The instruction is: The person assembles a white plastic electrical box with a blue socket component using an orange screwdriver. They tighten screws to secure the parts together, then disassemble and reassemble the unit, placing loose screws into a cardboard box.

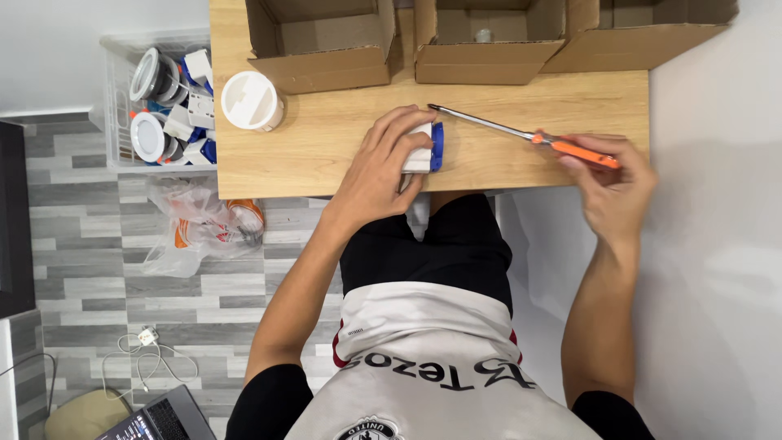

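1. The left hand [381, 167] is curled over a small white plastic block with a blue end piece [429, 148], fingers wrapped across its top and pressing it down onto the light wooden tabletop [326, 138]. Only the block's right side and blue edge show past the fingers.
2. The right hand [617, 183] is closed around the orange handle of a screwdriver with a long steel shaft [521, 134], thumb and fingers pinching the handle.
3. The shaft slants up and left from that handle, and its dark tip lies just above and beside the block, apart from it.
4. Both forearms reach up from the seated body, the left bent inward, the right nearly straight along the table's right side.
5. Left of the block stands a white round cap-like fitting [252, 100].
6. Behind the block, at the table's far edge, sit 3 open brown cardboard boxes [326, 49].
7. Off the table's left edge, a clear plastic bin [114, 98] holds round white lamp fittings and blue-and-white parts.
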